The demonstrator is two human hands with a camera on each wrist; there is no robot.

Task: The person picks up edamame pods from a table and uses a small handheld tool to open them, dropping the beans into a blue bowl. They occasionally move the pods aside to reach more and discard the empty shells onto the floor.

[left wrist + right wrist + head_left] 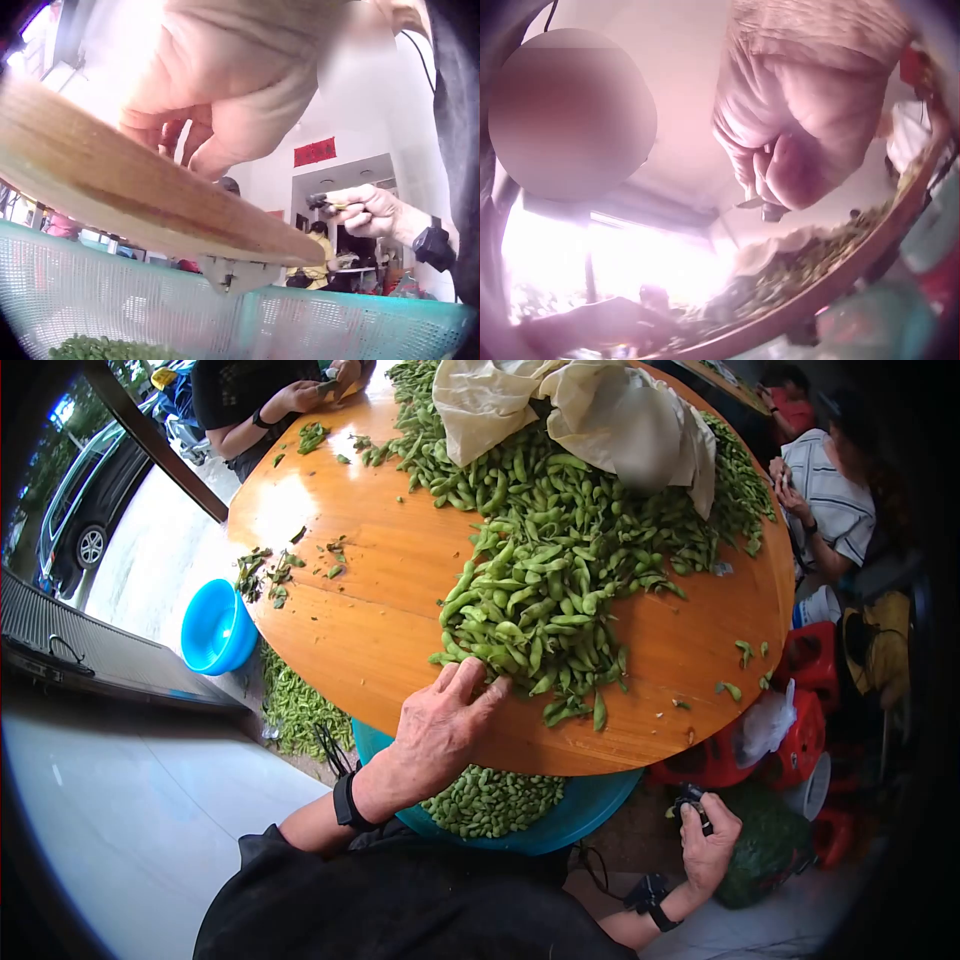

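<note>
A big heap of green bean pods [550,575] covers the round wooden table [370,630], with a cream cloth sack [590,410] lying on top of it. My left hand [475,680] rests flat on the table's near edge, fingers stretched out and touching the nearest pods. From the left wrist view its fingertips [176,139] press on the table's rim [150,199]. Below the edge, a teal mesh basket [590,815] holds trimmed pods [490,800]. My right hand [695,810] hangs low to the right, below the tabletop, gripping a small dark cutter [761,206].
A blue bowl [218,628] sits on the floor at the left, with loose pods [295,705] scattered near it. One person [270,400] works at the far side, another [825,500] sits at the right. Red stools [810,660] and a white bag [768,722] crowd the right side.
</note>
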